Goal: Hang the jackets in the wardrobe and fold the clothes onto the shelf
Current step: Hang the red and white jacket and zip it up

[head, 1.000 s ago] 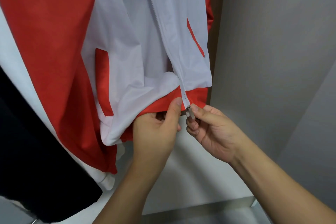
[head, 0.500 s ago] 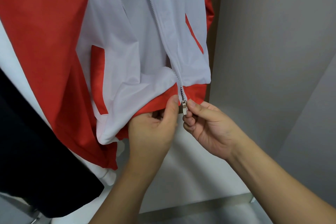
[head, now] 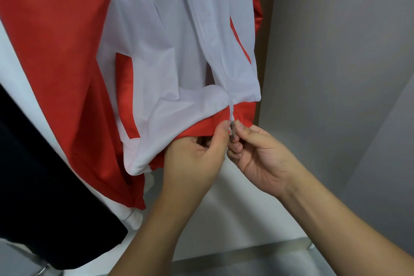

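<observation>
Below your fingers runs a grey shelf (head: 257, 255), its pale front edge nearest you, with the wardrobe's grey side wall (head: 336, 51) rising to their right. Your left hand (head: 192, 159) grips the red hem of the red-and-white jacket (head: 156, 56), thumb pressed beside the zip. Your right hand (head: 262, 157) pinches the zipper slider (head: 231, 129) at the hem's bottom. The jacket hangs above your fingers, inside the wardrobe. Left of them hangs a black garment (head: 44, 186)
</observation>
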